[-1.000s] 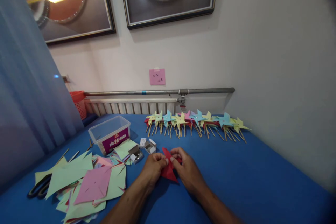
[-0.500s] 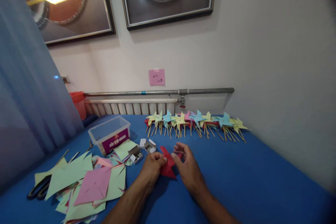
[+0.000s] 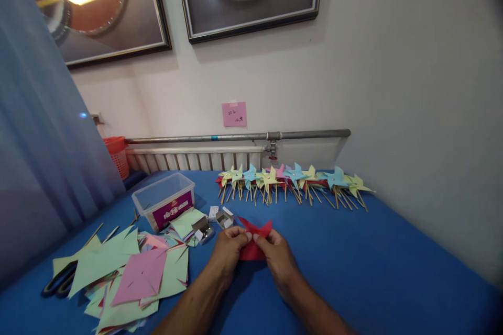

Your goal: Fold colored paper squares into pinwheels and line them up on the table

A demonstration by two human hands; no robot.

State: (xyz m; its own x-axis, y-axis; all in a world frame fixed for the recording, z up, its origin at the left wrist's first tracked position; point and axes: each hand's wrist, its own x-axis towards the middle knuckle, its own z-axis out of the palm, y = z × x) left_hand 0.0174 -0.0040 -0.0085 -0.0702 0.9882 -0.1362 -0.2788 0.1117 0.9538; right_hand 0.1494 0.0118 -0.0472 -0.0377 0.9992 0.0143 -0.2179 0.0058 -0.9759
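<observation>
1. The red paper piece [image 3: 254, 241] sits just below the centre of the frame, on the blue tabletop [image 3: 377, 267], pinched between both hands
2. The left hand [image 3: 228, 251] grips its left side with thumb and fingertips closed on the paper; the right hand [image 3: 277, 256] does the same on the right side — the two sets of fingertips nearly meet at the paper's middle
3. The paper lies straight ahead of the hands, toward the top of the frame; its points stick up and outward past the fingertips, and its long axis runs roughly left to right across the frame
4. Neither hand is clearly nearer — the paper sits between them, a shade more of it showing above the right hand
5. Lower left of the frame holds a loose pile of cut paper squares [image 3: 133, 277] with scissors [image 3: 58, 278] at its edge; a clear plastic box [image 3: 165, 200] stands above it
6. A row of finished pinwheels [image 3: 294, 180] lies along the far edge, well apart from the hands, and small open boxes [image 3: 214, 222] lie just left of the left hand
</observation>
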